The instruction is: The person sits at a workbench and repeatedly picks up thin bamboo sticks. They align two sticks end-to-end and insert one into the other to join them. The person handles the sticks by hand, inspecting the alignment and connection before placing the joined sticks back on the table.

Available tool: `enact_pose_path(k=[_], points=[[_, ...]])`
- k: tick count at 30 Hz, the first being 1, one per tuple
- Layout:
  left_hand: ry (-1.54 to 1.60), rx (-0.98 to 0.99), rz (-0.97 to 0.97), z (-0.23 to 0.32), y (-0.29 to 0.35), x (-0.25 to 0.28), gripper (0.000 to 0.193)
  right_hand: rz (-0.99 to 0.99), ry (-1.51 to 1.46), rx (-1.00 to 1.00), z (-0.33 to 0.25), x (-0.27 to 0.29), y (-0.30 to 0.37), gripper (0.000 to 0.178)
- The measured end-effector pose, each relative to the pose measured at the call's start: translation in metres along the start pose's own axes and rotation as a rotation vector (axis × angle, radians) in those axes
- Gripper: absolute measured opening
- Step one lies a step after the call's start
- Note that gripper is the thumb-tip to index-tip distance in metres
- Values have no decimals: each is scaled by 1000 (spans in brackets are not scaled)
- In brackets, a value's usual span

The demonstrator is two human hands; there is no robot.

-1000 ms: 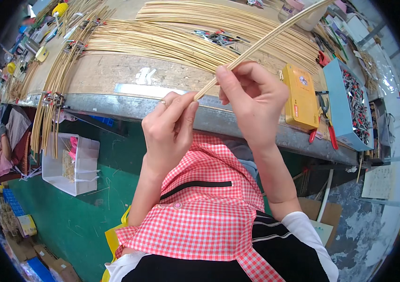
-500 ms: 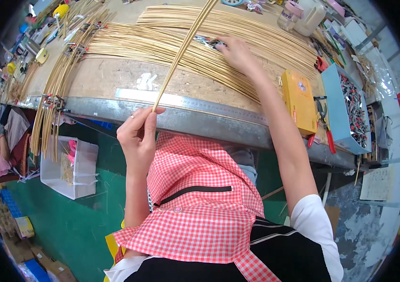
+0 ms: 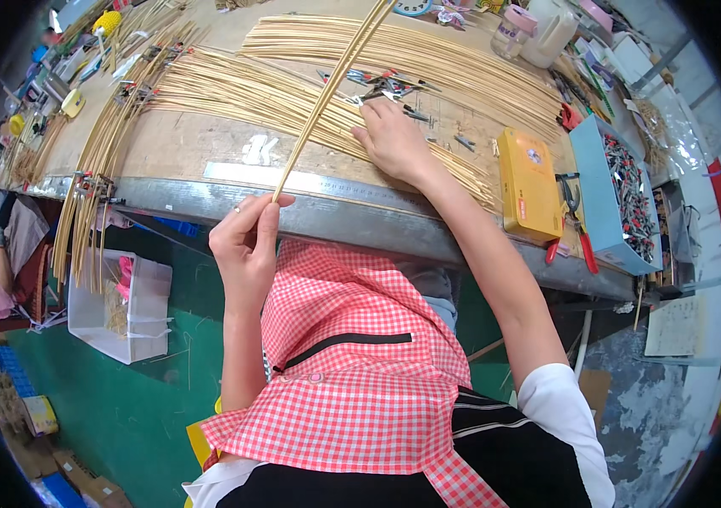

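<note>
My left hand (image 3: 246, 241) is closed at the table's front edge, thumb and fingers pinching the lower end of a few thin bamboo strips (image 3: 320, 106). The strips slant up and away to the right, past the top of the picture. Farther right, my right hand (image 3: 394, 144) reaches over the table, its thumb apart from the fingers. Its fingertips are at a loose pile of small metal clips (image 3: 394, 85) with dark and red ends; the tips are partly hidden. Beneath that hand lies a bundle of long bamboo strips (image 3: 233, 85), and another bundle (image 3: 428, 52) lies behind.
A metal ruler (image 3: 293, 179) lies along the table edge. At right stand a yellow box (image 3: 530, 182), red-handled pliers (image 3: 582, 241) and a blue box (image 3: 602, 182) of clips. Clipped strips (image 3: 89, 203) overhang the table at left, above a white bin (image 3: 149, 313) on the floor.
My right hand has drawn back nearer and to the left, uncovering more of the clip pile. My left hand still holds its strips in nearly the same place.
</note>
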State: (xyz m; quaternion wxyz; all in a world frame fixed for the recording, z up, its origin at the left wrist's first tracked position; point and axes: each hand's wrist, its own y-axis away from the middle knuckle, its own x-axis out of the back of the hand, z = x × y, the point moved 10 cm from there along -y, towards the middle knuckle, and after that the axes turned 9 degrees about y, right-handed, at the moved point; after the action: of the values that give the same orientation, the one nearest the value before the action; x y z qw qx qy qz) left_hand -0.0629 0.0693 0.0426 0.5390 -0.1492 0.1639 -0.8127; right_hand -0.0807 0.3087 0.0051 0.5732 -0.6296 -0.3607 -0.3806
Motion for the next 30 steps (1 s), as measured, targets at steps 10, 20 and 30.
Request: enact_pose_path(k=[10,20,30], points=[[-17,-49,-42,-2,1,-7,16,17,32,-22,1,18,29,40],[33,-13,-71,-9,4,-10,15,-125,410,-343,104,58,63,18],[226,156,-198,-19,14,-43,16,157,-119,-491,95,94,84,16]])
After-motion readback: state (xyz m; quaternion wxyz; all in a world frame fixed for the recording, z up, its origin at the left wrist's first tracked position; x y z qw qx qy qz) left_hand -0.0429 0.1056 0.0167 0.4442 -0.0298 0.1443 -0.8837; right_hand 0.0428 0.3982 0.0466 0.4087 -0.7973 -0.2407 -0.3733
